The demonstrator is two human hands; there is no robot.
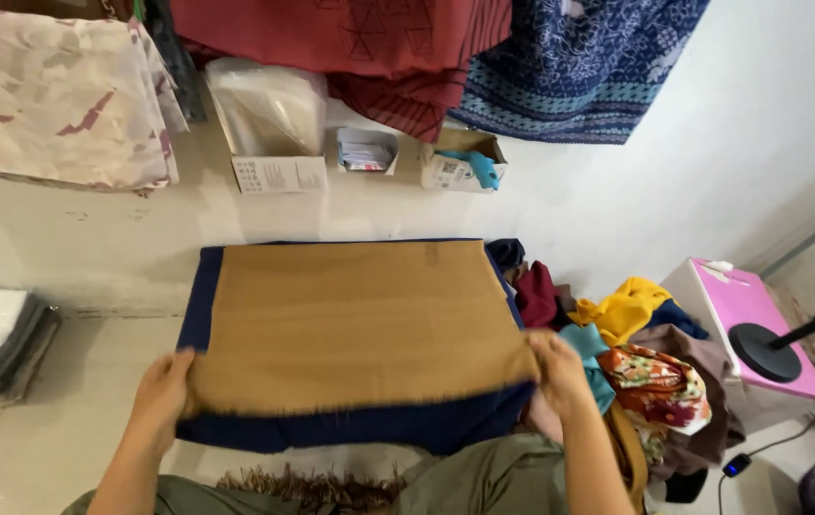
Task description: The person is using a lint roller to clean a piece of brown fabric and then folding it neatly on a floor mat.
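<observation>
Left hand (pixel 161 386) pinches the near left corner of the tan cloth (pixel 355 319); right hand (pixel 560 367) pinches the near right corner. Both hands are closed on the fabric, thumbs on top as far as the view shows. The cloth lies flat on a navy cloth (pixel 199 305), which rests on the floor (pixel 92 248) in front of your knees. The navy layer shows as a band along the left edge and the near edge, and as a thin line at the far and right edges.

To do this step well:

1. Hold both corners at the same height. The near edge currently sags slightly between your hands; draw the hands apart until it runs straight.
2. Keep tension even. A harder pull from one hand is likely to skew the far edge against the navy border.
3. Grip only the tan layer. The fringe at the near edge sits close to the navy cloth, so check that your fingertips have not caught both.
4. Check the far corners before you move. They lie flat and square now.

Pose: both forearms reach forward from the lower frame, roughly parallel, wrists low over the near edge. The left forearm angles slightly inward; the right wrist sits just beside the pile of coloured clothes (pixel 650 358) at the right edge. Keep that elbow in, so that the pile is not dragged.
</observation>
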